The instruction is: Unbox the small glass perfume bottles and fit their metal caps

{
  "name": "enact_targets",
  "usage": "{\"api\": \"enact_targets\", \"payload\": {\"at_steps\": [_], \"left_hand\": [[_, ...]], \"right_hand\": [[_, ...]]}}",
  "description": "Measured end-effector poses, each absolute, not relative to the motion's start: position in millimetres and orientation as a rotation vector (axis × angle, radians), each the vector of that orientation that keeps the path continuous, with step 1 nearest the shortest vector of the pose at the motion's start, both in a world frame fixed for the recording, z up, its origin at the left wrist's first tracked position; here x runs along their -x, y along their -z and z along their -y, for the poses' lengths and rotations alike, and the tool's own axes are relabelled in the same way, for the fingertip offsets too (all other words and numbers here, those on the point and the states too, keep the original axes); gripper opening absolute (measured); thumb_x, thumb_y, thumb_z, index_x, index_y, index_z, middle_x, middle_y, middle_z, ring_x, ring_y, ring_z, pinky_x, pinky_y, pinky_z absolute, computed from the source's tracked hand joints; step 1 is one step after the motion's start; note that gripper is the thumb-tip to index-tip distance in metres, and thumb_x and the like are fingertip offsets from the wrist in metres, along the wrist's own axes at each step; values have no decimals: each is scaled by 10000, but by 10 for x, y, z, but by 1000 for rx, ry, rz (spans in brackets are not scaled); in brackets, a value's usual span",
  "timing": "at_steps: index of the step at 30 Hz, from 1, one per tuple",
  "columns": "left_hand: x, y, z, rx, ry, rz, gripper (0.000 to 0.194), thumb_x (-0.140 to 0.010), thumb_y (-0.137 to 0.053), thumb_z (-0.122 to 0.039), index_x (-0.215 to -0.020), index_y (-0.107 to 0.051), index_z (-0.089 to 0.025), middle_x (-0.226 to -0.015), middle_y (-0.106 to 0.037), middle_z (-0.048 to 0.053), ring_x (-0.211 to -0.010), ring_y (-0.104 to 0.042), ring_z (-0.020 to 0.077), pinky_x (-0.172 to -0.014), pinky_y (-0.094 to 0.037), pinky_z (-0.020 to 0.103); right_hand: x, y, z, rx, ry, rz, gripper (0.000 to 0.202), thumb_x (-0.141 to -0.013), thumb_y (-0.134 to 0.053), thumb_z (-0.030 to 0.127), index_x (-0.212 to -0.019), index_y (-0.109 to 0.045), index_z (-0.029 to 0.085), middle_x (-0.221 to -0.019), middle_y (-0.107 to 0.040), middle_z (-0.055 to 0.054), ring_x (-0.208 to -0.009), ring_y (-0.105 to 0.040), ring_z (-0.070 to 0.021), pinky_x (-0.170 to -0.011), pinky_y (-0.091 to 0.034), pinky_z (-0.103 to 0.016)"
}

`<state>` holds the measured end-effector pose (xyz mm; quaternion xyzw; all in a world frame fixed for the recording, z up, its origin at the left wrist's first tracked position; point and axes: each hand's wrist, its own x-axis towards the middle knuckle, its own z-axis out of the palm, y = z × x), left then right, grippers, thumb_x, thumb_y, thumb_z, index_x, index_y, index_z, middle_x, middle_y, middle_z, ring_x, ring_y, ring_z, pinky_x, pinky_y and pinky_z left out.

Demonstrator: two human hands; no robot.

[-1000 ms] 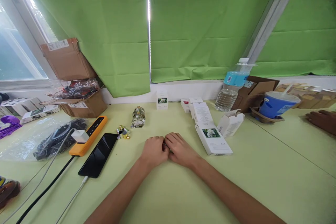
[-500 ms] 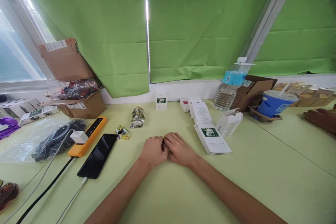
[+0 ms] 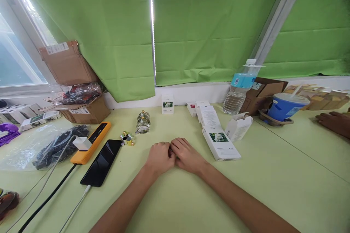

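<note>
My left hand [image 3: 160, 157] and my right hand [image 3: 188, 155] meet at the middle of the table, fingers curled inward and touching each other. Something small and dark shows between the fingers, too hidden to name. Ahead and to the left stand stacked glass perfume bottles [image 3: 143, 122], with several gold and silver caps [image 3: 127, 138] lying beside them. To the right of my hands lies a white box with a flower picture [image 3: 222, 143], in a row with other white boxes [image 3: 209, 116]. An opened white carton [image 3: 238, 127] stands against that row.
On the left lie a black phone [image 3: 101, 162], an orange power strip [image 3: 91, 143] with cables, a plastic bag [image 3: 58, 147] and a cardboard box [image 3: 82, 111]. A water bottle [image 3: 235, 96] and blue cup [image 3: 287, 107] stand back right. Another person's hand [image 3: 333, 123] rests at the right edge.
The view has shifted very slightly. My hands stay together in the same pose, and the things on the table have not moved.
</note>
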<state>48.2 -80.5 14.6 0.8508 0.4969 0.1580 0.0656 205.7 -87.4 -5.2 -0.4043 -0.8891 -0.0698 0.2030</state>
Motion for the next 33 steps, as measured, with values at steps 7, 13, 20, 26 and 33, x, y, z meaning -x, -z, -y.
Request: {"api": "enact_targets", "payload": {"at_steps": [7, 13, 20, 26, 33], "left_hand": [[-484, -141, 801, -2569, -478, -1509, 162, -786, -452, -219, -796, -606, -170, -816, -690, 84, -708, -621, 212, -589, -349, 291], [-488, -132, 802, -2592, -488, -1515, 173, -787, -448, -216, -808, -614, -171, -834, -694, 79, -719, -624, 214, -593, -363, 299], [-485, -151, 789, -2544, -464, -1510, 179, -784, -447, -190, -808, -622, -165, -837, -689, 100, -739, -625, 223, -617, -369, 299], [-424, -141, 752, -2418, -572, -1507, 199, -704, -424, -79, -707, -599, -174, -754, -658, 85, -711, -596, 201, -622, -352, 285], [-424, -53, 658, -1637, -908, -1113, 192, -715, -380, -172, -692, -570, -166, -580, -482, -8, -528, -431, 117, -501, -295, 236]], "right_hand": [[-2053, 62, 871, 1131, 207, 2472, 105, -853, -495, 110, -923, -558, 156, -902, -571, -73, -891, -493, -221, -822, -400, -361], [-2051, 53, 872, 1125, 228, 2467, 108, -852, -488, 101, -920, -552, 156, -901, -570, -75, -887, -489, -219, -821, -403, -363], [-2043, 61, 885, 1115, 241, 2467, 120, -836, -491, 96, -920, -550, 157, -898, -566, -81, -888, -488, -230, -811, -410, -372], [-2012, 67, 905, 1079, 203, 2435, 107, -829, -523, 122, -924, -544, 166, -908, -563, -85, -881, -489, -229, -796, -427, -371], [-2069, 28, 871, 1109, 79, 2237, 94, -898, -490, 144, -951, -557, 183, -920, -588, -75, -888, -532, -214, -791, -451, -362]]}}
